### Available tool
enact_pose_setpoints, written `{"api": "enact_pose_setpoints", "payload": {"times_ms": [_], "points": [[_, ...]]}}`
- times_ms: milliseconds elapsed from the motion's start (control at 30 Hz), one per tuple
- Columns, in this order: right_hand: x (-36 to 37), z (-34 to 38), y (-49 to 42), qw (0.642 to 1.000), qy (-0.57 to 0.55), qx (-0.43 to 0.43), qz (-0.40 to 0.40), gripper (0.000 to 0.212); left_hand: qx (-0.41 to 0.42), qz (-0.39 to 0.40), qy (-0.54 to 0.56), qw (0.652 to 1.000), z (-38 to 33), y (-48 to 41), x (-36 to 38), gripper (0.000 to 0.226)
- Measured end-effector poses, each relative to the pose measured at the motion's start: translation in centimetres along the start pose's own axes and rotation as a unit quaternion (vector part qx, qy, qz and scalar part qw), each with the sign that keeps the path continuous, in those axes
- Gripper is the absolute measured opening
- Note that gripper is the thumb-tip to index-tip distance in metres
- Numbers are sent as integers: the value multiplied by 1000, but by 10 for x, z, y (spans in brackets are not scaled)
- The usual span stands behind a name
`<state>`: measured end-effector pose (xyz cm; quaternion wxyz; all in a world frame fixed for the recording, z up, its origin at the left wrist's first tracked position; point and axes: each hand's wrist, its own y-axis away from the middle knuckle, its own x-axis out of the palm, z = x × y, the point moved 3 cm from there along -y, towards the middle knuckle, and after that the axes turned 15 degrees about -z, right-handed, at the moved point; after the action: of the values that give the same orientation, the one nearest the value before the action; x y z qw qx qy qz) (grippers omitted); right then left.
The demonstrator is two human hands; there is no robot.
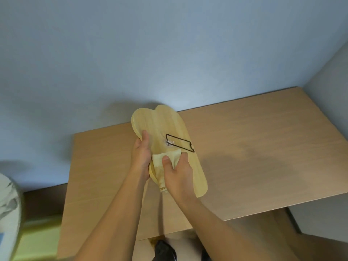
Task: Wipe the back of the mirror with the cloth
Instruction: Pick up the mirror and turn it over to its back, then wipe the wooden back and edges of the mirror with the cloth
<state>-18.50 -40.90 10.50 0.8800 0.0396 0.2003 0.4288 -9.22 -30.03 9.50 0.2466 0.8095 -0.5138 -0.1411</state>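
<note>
We see left hand (pixel 140 157) gripping lobed pale-wood mirror (pixel 160 125) edge; right hand (pixel 177 176), fingers curled, pressing soft yellow cloth (pixel 160 162) below black wire stand (pixel 179 143).

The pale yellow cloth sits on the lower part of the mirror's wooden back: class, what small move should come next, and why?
Probably slide the pale yellow cloth up the light wooden mirror back toward the black wire stand. The right hand presses the cloth low on the board, the left hand grips the left edge, and the upper area lies uncovered.
</note>
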Motion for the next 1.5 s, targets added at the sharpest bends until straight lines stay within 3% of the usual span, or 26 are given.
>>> {"api": "enact_pose_setpoints", "payload": {"times_ms": [100, 200, 367, 833, 1000, 1133, 1267, 1500], "points": [[17, -9, 14, 996, 84, -31, 12, 44, -36, -10, 29, 999, 12, -13, -19, 45], [29, -23, 19, 980, 175, -96, 23, 42, -71, -8, 59, 996, 27, -25, -34, 64], [33, -50, 14, 957, 246, -149, 23, 40, -123, 19, 103, 987, 45, -40, -43, 71], [-54, -150, -53, 929, 360, -53, -62, 33, -120, 20, 110, 986, 69, -59, -62, 67], [-68, -136, -57, 936, 333, -23, -114, 32, -122, 26, 115, 986, 70, -61, -63, 67], [-8, -80, -12, 954, 274, -108, -51, 45, -126, 36, 128, 983, 69, -62, -60, 68], [41, -55, 29, 927, 296, -231, 16, 51, -145, 50, 153, 976, 68, -60, -57, 69], [-13, -112, -23, 932, 346, -110, -14, 34, -123, 52, 151, 979, 69, -59, -61, 63]]}}
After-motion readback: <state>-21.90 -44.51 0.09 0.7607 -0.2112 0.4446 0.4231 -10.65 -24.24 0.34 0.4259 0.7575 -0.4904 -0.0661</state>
